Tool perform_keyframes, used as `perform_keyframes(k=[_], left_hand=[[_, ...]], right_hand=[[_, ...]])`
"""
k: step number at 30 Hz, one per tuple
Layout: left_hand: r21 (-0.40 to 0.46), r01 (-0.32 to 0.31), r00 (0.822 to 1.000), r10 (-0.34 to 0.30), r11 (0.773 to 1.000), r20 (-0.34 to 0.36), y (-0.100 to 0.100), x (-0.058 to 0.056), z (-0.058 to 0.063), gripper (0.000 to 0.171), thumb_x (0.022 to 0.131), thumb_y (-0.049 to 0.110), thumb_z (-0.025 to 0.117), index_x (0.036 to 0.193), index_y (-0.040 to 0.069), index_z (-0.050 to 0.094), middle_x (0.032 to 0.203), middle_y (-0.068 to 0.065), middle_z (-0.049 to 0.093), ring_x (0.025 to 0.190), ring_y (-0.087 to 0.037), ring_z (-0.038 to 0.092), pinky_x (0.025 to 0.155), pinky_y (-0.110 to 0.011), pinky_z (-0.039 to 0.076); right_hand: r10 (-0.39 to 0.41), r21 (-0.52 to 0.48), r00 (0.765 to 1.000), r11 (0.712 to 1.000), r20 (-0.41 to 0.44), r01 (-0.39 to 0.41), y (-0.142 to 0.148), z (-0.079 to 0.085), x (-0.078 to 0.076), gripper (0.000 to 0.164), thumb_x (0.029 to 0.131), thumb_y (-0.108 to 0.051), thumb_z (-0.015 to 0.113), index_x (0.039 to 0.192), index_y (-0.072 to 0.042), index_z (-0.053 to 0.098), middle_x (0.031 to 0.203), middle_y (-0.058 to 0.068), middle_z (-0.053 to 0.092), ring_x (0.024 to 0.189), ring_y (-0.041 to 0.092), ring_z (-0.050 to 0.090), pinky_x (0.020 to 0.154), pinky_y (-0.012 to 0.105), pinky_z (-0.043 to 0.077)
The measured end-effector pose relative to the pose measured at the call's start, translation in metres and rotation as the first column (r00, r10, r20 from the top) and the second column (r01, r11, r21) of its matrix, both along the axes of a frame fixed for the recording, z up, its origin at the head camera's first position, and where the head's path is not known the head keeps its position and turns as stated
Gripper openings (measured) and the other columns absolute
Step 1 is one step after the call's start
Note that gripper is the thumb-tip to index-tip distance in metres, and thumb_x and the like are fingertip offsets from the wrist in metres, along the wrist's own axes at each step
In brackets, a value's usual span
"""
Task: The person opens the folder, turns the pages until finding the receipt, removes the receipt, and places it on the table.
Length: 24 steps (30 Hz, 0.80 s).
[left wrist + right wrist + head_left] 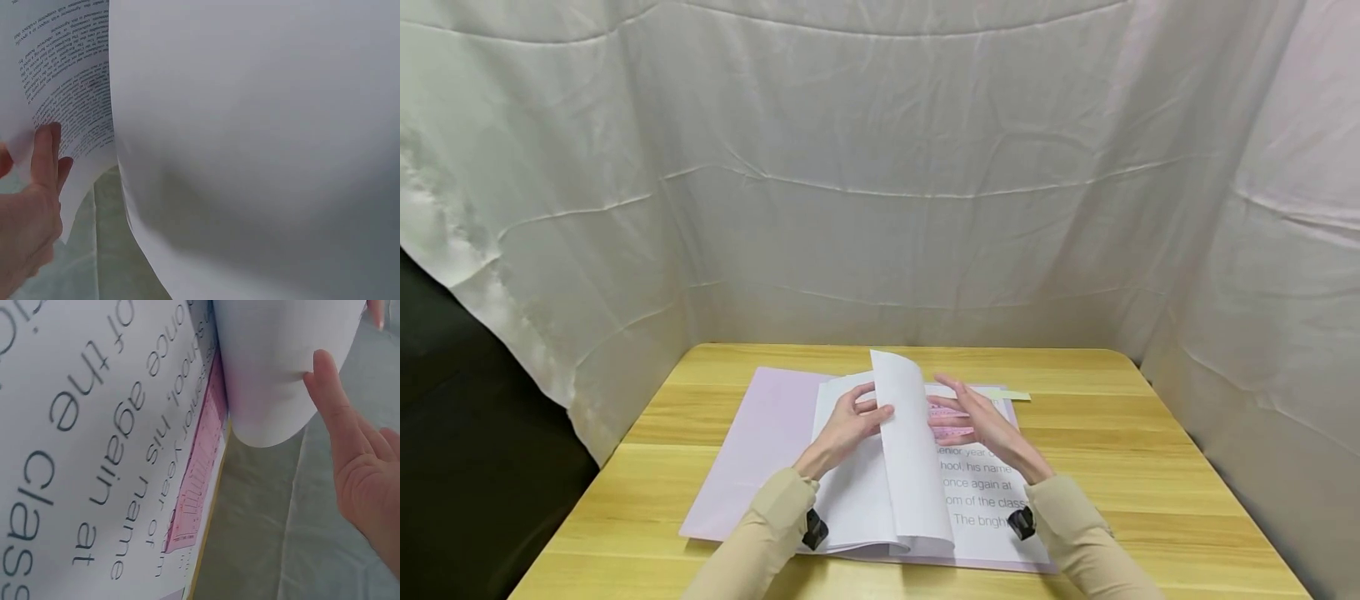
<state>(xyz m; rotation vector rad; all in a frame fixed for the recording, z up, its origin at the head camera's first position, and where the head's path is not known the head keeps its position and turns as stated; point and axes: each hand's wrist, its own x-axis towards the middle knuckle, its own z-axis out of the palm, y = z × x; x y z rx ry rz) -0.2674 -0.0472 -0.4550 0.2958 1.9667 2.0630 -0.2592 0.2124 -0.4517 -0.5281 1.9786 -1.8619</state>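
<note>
A booklet with a lavender cover [741, 467] lies spread on the table. One white page [910, 467] stands raised and curved near its middle. My left hand [847, 427] holds this page's left edge, thumb on one side and fingers on the other; small print shows beside the fingers in the left wrist view. On the other side, the extended fingers of my right hand [988, 425] reach to the curved sheet, a fingertip touching it in the right wrist view. Below lies a page with large print [112, 462], with a pink printed slip [197, 481] on it near its top.
A pale green strip [1011, 395] sticks out past the booklet's upper right corner. The wooden table [1150, 500] extends to both sides. Light cloth [910, 242] hangs behind and at the sides, with something black [467, 433] at the far left.
</note>
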Motion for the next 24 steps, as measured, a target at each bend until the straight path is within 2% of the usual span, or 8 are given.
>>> perform_keyframes(k=[3, 7, 12, 16, 20, 23, 24], left_hand=[[-0.041, -0.06, 0.998, 0.061, 0.997, 0.014, -0.002, 0.0, -0.002, 0.066, 0.093, 0.004, 0.067, 0.15, -0.004, 0.035, 0.136, -0.033, 0.058, 0.107, -0.023, 0.069, 0.092, -0.038, 0.059], [-0.097, -0.13, 0.99, 0.134, 0.987, 0.038, -0.008, 0.0, -0.005, 0.069, 0.091, 0.003, 0.07, 0.15, -0.004, 0.036, 0.14, -0.033, 0.055, 0.114, -0.031, 0.067, 0.094, -0.041, 0.057], [-0.137, -0.184, 0.98, 0.193, 0.973, 0.055, -0.02, -0.001, -0.012, 0.072, 0.089, 0.003, 0.072, 0.15, -0.001, 0.034, 0.144, -0.037, 0.048, 0.121, -0.04, 0.062, 0.095, -0.044, 0.056], [-0.166, -0.213, 0.973, 0.224, 0.963, 0.05, -0.032, -0.003, -0.016, 0.072, 0.089, 0.004, 0.072, 0.15, 0.004, 0.035, 0.143, -0.036, 0.048, 0.12, -0.04, 0.061, 0.091, -0.039, 0.056], [-0.207, -0.22, 0.972, 0.232, 0.953, 0.032, -0.044, -0.006, -0.021, 0.06, 0.088, 0.004, 0.071, 0.143, 0.006, 0.045, 0.128, -0.029, 0.059, 0.1, -0.027, 0.064, 0.077, -0.029, 0.052], [-0.249, -0.21, 0.975, 0.22, 0.945, 0.012, -0.053, -0.007, -0.024, 0.047, 0.089, 0.003, 0.069, 0.134, 0.005, 0.056, 0.106, -0.018, 0.065, 0.081, -0.017, 0.057, 0.066, -0.025, 0.046], [-0.27, -0.209, 0.976, 0.217, 0.94, -0.001, -0.055, -0.007, -0.025, 0.043, 0.089, 0.003, 0.069, 0.131, 0.004, 0.059, 0.104, -0.016, 0.065, 0.08, -0.016, 0.055, 0.065, -0.025, 0.045]], right_hand=[[-0.003, 0.016, 1.0, 1.0, -0.026, 0.004, 0.002, -0.002, -0.001, 0.061, 0.11, -0.048, 0.018, 0.162, -0.014, 0.019, 0.159, 0.03, 0.031, 0.132, 0.051, 0.052, 0.095, 0.052, 0.057], [-0.021, 0.037, 0.998, 0.999, -0.052, 0.023, 0.008, -0.006, -0.002, 0.059, 0.111, -0.042, 0.019, 0.159, -0.007, 0.026, 0.155, 0.034, 0.037, 0.129, 0.053, 0.054, 0.096, 0.055, 0.056], [-0.083, 0.07, 0.994, 0.994, -0.066, 0.088, 0.017, -0.01, -0.003, 0.059, 0.111, -0.04, 0.03, 0.153, 0.002, 0.033, 0.148, 0.037, 0.044, 0.124, 0.051, 0.058, 0.098, 0.056, 0.055], [-0.145, 0.113, 0.986, 0.982, -0.086, 0.154, 0.027, -0.015, -0.005, 0.056, 0.11, -0.034, 0.04, 0.15, 0.005, 0.037, 0.144, 0.037, 0.048, 0.119, 0.048, 0.062, 0.098, 0.054, 0.056], [-0.209, 0.172, 0.973, 0.959, -0.096, 0.223, 0.036, -0.02, -0.007, 0.051, 0.107, -0.025, 0.047, 0.148, 0.006, 0.039, 0.138, 0.038, 0.053, 0.113, 0.045, 0.065, 0.096, 0.048, 0.058], [-0.248, 0.212, 0.965, 0.942, -0.089, 0.261, 0.042, -0.022, -0.01, 0.051, 0.105, -0.021, 0.051, 0.146, 0.007, 0.041, 0.134, 0.037, 0.055, 0.109, 0.04, 0.066, 0.092, 0.045, 0.059], [-0.252, 0.224, 0.964, 0.938, -0.086, 0.265, 0.043, -0.023, -0.011, 0.051, 0.105, -0.02, 0.051, 0.146, 0.008, 0.04, 0.133, 0.037, 0.055, 0.108, 0.039, 0.066, 0.092, 0.045, 0.059]])
